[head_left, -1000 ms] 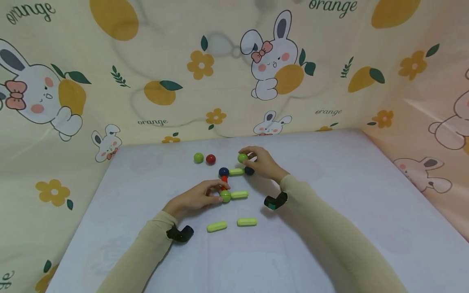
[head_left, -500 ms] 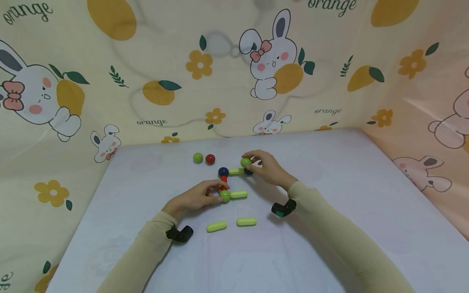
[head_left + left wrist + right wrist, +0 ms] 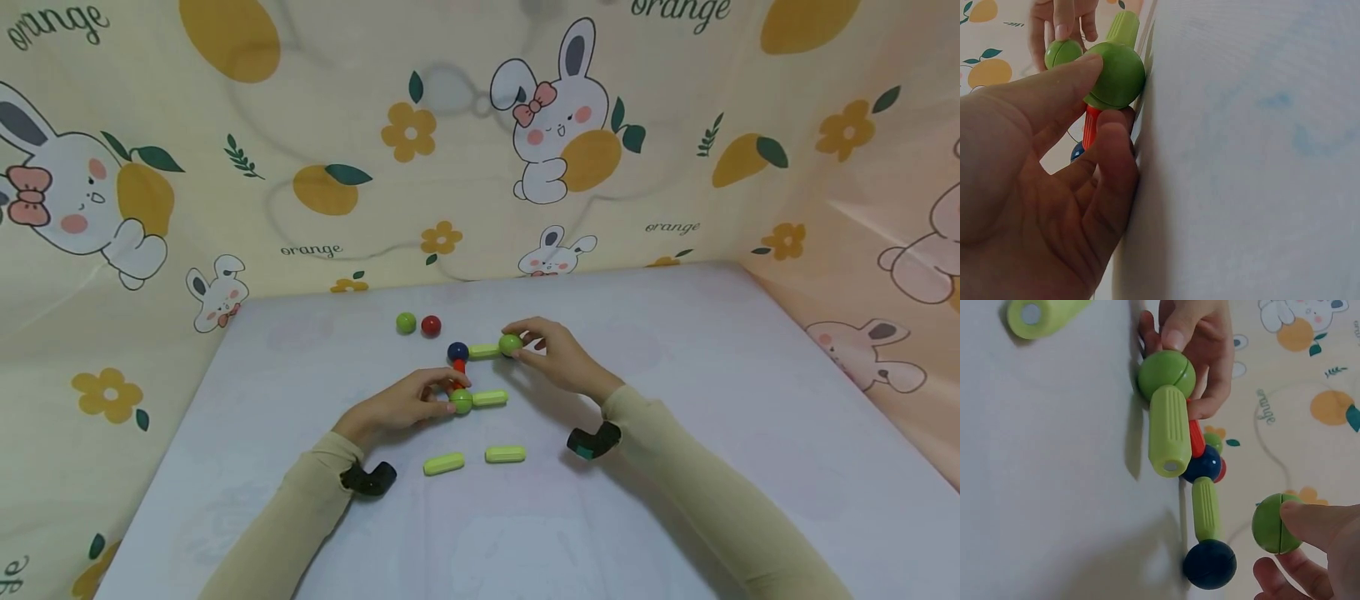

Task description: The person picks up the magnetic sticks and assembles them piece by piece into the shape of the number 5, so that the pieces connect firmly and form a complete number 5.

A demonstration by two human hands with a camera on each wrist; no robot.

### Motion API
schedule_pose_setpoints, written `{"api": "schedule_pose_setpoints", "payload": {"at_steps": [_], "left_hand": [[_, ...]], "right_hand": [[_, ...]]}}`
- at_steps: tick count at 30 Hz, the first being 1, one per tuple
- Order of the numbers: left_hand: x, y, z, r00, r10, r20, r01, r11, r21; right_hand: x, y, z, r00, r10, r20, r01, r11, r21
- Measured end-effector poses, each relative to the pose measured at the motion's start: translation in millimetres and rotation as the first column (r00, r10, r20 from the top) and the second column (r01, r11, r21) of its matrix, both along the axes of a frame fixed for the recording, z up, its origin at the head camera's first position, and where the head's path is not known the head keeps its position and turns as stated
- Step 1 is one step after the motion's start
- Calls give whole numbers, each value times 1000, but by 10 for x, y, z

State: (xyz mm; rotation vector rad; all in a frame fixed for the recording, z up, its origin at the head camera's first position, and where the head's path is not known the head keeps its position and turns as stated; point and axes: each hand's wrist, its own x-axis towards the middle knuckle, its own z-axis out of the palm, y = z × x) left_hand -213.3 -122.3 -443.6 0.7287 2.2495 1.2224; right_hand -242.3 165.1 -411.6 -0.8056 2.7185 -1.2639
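Observation:
My left hand [image 3: 405,403] grips a green ball [image 3: 1119,76] at the near corner of a joined ball-and-rod shape. From that ball a red rod [image 3: 459,367] runs back to a dark blue ball [image 3: 457,352], and a light green rod [image 3: 1170,431] points right. Another light green rod [image 3: 1206,509] links the dark blue ball to a second dark blue ball [image 3: 1210,565]. Thumb and fingers of my right hand [image 3: 562,358] pinch a separate green ball [image 3: 1271,524]. In the head view it overlaps the second dark blue ball; the right wrist view shows a gap between them.
A loose green ball [image 3: 406,323] and a red ball [image 3: 431,326] lie side by side at the back of the white table [image 3: 660,333]. Two loose light green rods, a left rod [image 3: 444,464] and a right rod [image 3: 506,454], lie nearer the front. Behind hangs a printed cloth [image 3: 450,183].
My right hand has moved toward me and slightly right with its green ball, now in front of the second dark blue ball in the head view. The left hand has stayed in place.

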Motion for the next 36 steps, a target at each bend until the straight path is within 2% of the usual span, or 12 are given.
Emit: {"api": "schedule_pose_setpoints", "payload": {"at_steps": [8,18,22,30,36], "left_hand": [[3,-2,8,1000,5,-12,-5,1000,-8],[15,5,15,1000,23,2,-23,999,-24],[19,4,16,1000,28,7,-28,999,-23],[37,7,28,999,36,25,-36,999,-28],[25,9,19,1000,26,14,-26,1000,-17]], "right_hand": [[115,61,-14,999,25,19,-26,999,25],[185,142,-47,984,70,164,-86,992,94],[194,166,-72,977,80,198,-104,988,117],[210,183,-127,967,114,227,-146,980,133],[212,172,-148,963,161,216,-191,974,123]]}}
